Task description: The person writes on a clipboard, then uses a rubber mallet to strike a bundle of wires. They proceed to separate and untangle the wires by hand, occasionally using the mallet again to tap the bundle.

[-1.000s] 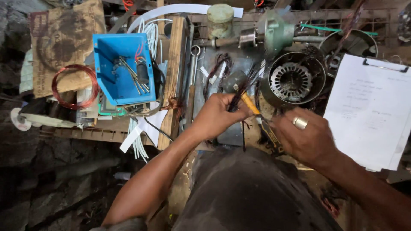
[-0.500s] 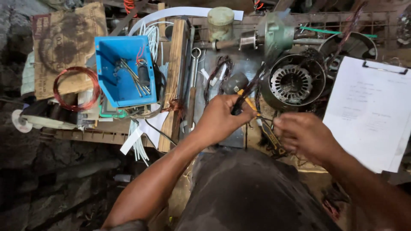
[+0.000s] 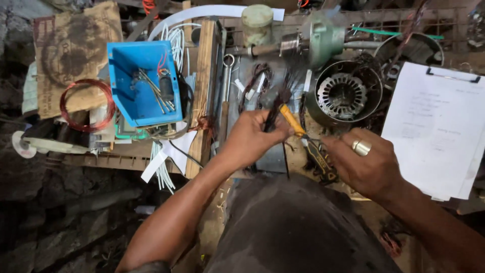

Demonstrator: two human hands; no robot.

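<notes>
Left hand (image 3: 252, 136) shifted right, pinching dark wires (image 3: 275, 108), right hand (image 3: 366, 164) gripping yellow-handled tool (image 3: 303, 136), stator (image 3: 346, 96) just beyond.

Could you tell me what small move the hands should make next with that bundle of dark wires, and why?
Probably bring the yellow-handled tool up to the wire ends. The left hand pinches the dark wires upright, their tips splayed and free, while the right hand sits close beside the tool, above the black-handled tool. The wires look steadied for working.

Left hand (image 3: 252, 139) now pinching the dark wire bundle (image 3: 277, 103), lifted off the orange-handled tool (image 3: 292, 120); right hand (image 3: 364, 164) drawn nearer, ring back in sight.
</notes>
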